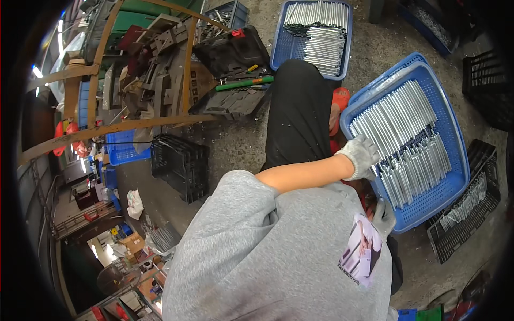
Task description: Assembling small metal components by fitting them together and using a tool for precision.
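My left hand (362, 155), in a pale grey work glove, lies at the near left rim of a blue plastic basket (456, 200). Its fingers curl over that rim, close to the rod ends. My right hand (384, 217), gloved too, grips the rim at the basket's near corner and is partly hidden by my shirt. Inside the basket lie silvery metal rods in two rows: a longer upper row (396, 115) and a lower row (415, 170). A second blue rim (393, 73) shows just behind this basket.
Another blue basket (289, 52) of metal rods stands ahead. Right of me, a black crate (452, 243) holds small metal parts. An open black tool case (233, 104) with a green tube lies left, near a wooden-framed rack (118, 128) and stacked black crates (179, 166).
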Tool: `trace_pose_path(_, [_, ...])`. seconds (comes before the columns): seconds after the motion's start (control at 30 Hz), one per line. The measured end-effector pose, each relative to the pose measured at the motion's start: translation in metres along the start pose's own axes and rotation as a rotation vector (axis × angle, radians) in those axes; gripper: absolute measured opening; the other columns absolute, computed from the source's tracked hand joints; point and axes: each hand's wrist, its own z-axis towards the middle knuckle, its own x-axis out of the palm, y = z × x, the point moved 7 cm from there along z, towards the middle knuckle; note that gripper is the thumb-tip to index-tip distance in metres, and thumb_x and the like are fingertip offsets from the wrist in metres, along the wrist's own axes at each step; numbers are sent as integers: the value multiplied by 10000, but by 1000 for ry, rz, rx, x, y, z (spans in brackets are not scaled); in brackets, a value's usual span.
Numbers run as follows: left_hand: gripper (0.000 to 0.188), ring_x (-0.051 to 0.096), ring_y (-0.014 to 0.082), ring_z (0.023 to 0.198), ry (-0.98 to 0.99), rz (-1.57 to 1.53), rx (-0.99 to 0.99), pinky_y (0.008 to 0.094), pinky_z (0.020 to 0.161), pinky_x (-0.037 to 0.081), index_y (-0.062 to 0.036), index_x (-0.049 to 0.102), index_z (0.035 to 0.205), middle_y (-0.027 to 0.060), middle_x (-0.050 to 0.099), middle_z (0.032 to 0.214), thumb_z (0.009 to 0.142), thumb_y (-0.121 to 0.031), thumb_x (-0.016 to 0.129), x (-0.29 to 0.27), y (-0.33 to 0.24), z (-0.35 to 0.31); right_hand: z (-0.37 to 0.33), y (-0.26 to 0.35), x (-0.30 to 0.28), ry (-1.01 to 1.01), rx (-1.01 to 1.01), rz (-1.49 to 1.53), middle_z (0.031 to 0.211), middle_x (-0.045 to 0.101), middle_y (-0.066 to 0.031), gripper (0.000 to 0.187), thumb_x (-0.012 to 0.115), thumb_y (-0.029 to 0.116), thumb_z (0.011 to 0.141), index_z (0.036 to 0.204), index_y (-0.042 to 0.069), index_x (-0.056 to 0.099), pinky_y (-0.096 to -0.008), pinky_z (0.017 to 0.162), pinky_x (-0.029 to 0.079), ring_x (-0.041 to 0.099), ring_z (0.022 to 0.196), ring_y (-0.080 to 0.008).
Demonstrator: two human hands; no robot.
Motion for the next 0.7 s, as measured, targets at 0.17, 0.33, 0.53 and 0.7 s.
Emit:
trace_pose_path(0.17, [676,586,305,1158,-6,-81,-4,485,1081,360,-121,695,1193,99,648,1302,783,-658,708,10,0,7,-3,2,-2,-72,-66,-8,778,733,-127,269,591,207,1019,1042,-14,742,-375,618,492,593,609,-266])
trace_pose_path(0.33, [536,590,313,1122,-59,-92,22,514,1064,370,-110,697,1222,107,670,1273,875,-519,685,18,-11,13,-4,-5,-7,-26,173,1,654,621,-62,270,554,199,1039,959,-11,704,-322,558,427,471,554,-176])
trace_pose_path(0.53, [386,591,303,1051,-36,36,-29,488,981,409,-96,713,1113,130,681,1184,881,-403,674,32,-17,22,-2,-6,-5,-81,162,39,607,535,-18,293,524,225,1063,907,19,663,-274,523,363,406,536,-125])
trace_pose_path(0.7, [231,612,300,991,-15,102,-42,498,920,434,-95,751,1051,128,710,1093,913,-234,630,20,-19,22,-4,-6,-5,-109,243,98,607,543,-14,308,507,250,1080,927,29,657,-256,509,351,409,525,-109])
